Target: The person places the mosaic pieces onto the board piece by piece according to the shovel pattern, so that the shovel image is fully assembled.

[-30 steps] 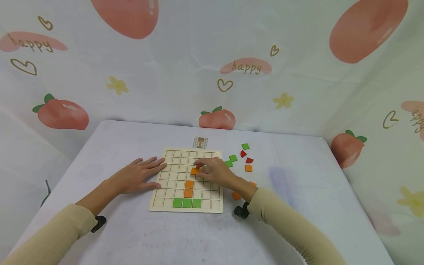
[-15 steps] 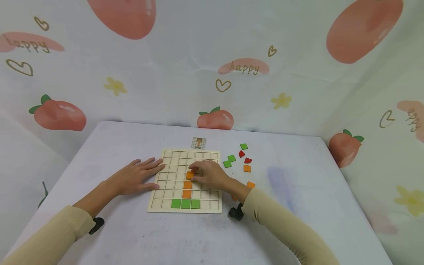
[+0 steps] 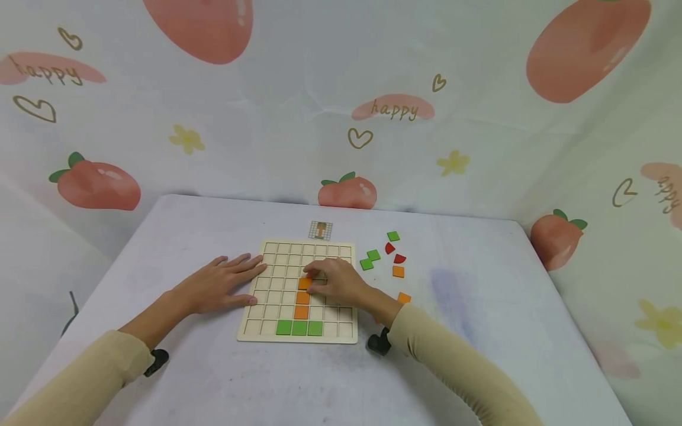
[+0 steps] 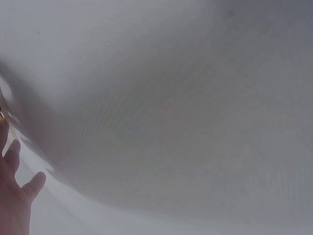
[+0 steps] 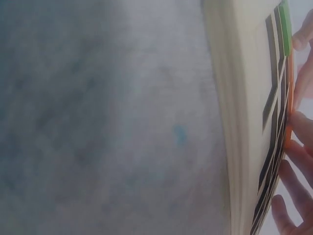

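Observation:
A pale wooden grid board (image 3: 338,329) lies on the table. My right hand (image 3: 339,280) reaches over it from the right, finger and thumb pinching an orange square tile (image 3: 304,284) at a cell in the middle column. Directly nearer to me, two more orange tiles (image 3: 302,305) sit in that column, above a row of three green tiles (image 3: 299,328). At the board's left edge my left hand (image 3: 218,287) lies with fingers spread, fingertips and thumb on the rim. In the right wrist view, fingers (image 5: 299,129) appear at the board's orange and green tiles.
Right of the board lie loose green tiles (image 3: 366,264), red quarter-round pieces (image 3: 399,258) and orange tiles (image 3: 398,271); one orange tile is partly hidden by the right forearm. A small card with a gridded picture (image 3: 321,230) lies beyond the board. A patterned cloth (image 3: 256,154) hangs behind the table.
My right hand has brought the orange tile left and nearer to me, down to the cell beyond the other two orange tiles. My left hand has stayed at the board's edge.

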`<state>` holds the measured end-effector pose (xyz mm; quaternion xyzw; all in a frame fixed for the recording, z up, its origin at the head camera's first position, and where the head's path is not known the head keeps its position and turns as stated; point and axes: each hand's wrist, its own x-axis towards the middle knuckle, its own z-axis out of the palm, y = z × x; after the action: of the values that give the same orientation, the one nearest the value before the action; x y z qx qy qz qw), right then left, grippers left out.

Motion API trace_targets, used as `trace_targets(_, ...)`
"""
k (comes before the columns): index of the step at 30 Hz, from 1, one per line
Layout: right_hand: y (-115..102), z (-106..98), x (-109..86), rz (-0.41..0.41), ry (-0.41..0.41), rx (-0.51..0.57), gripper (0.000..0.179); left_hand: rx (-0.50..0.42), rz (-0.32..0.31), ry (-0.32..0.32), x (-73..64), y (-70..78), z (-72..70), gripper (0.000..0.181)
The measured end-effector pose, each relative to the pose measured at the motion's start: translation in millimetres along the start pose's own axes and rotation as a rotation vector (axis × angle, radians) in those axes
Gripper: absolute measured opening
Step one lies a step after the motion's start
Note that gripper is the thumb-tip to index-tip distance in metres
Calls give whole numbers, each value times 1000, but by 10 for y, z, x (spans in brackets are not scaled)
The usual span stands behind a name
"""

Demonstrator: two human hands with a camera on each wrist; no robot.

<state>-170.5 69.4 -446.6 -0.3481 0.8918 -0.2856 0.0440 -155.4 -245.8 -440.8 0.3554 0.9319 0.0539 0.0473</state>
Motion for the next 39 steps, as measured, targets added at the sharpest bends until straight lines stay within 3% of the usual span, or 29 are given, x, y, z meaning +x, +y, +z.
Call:
trace_targets(18,-27,-23,3,34,-21,-24,36,7,9,3,-4,14,-10,77)
trace_targets(28,-13,-12,-2,11,-5,-62,32,0,0,-2,-7,10,-3,78)
trace_targets(39,-7,-82,-34,-6,-14,-10,40,8,10,7,-2,10,3,77)
